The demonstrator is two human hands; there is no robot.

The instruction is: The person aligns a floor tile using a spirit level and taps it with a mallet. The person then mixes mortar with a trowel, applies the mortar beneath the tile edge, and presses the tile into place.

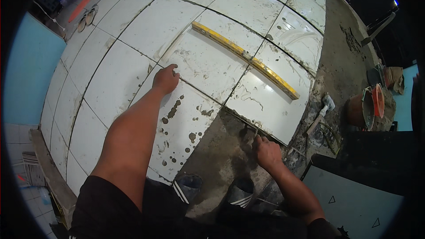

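My left hand [166,80] leans on the white floor tiles, beside a joint, with its visible fingertips apart and nothing between them. My right hand [267,152] is closed at the front edge of a white tile [270,106], over the bare mortar bed [217,141]. Something thin and greyish shows at its fingertips, too small to make out. A yellow spirit level [245,57] lies slantwise across that tile and the one to its left. Grey mortar blobs spot the tile [177,119] in front of my left hand.
My sandalled feet [239,192] stand on the bare bed. To the right are a hammer-like tool [321,113], an orange bucket [359,109] and a grey panel [354,199]. A pair of sandals [87,18] sits far left, near a blue wall [31,71].
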